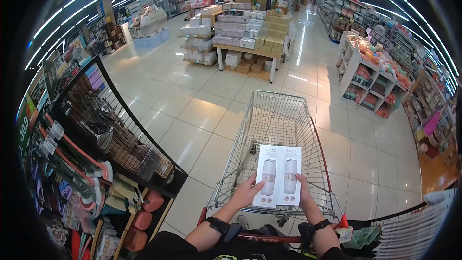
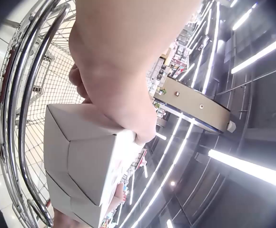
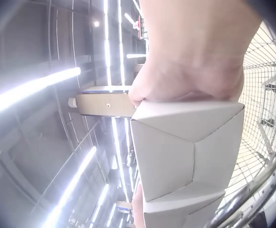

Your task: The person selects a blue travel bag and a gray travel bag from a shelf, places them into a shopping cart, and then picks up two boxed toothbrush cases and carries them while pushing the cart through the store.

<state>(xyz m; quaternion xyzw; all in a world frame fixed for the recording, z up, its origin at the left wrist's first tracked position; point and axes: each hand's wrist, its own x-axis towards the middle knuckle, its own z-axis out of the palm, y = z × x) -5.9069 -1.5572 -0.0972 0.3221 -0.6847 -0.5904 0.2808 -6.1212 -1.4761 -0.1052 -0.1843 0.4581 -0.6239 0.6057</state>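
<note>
Two tall white boxes stand side by side over a wire shopping cart (image 1: 269, 239), each printed with "bdo" and a picture of a clear bottle-like appliance. My left hand (image 1: 246, 191) grips the left box (image 1: 268, 163) by its outer side, thumb on the front. On the other side, my right hand (image 1: 305, 191) holds the right box (image 1: 291, 163) with its thumb over the front edge. In the left wrist view, folded end flaps show on the left box (image 2: 81, 152) below my hand (image 2: 114, 85). The right wrist view shows the right box (image 3: 171, 147) under my hand (image 3: 190, 78).
Ahead stands a display table (image 1: 248, 53) stacked with boxed goods. A wire rack (image 1: 120, 130) and hanging brushes (image 1: 103, 168) are close on the left. A white shelf unit (image 1: 370, 77) with soft goods stands at the right. Tiled floor (image 1: 202, 110) runs between them.
</note>
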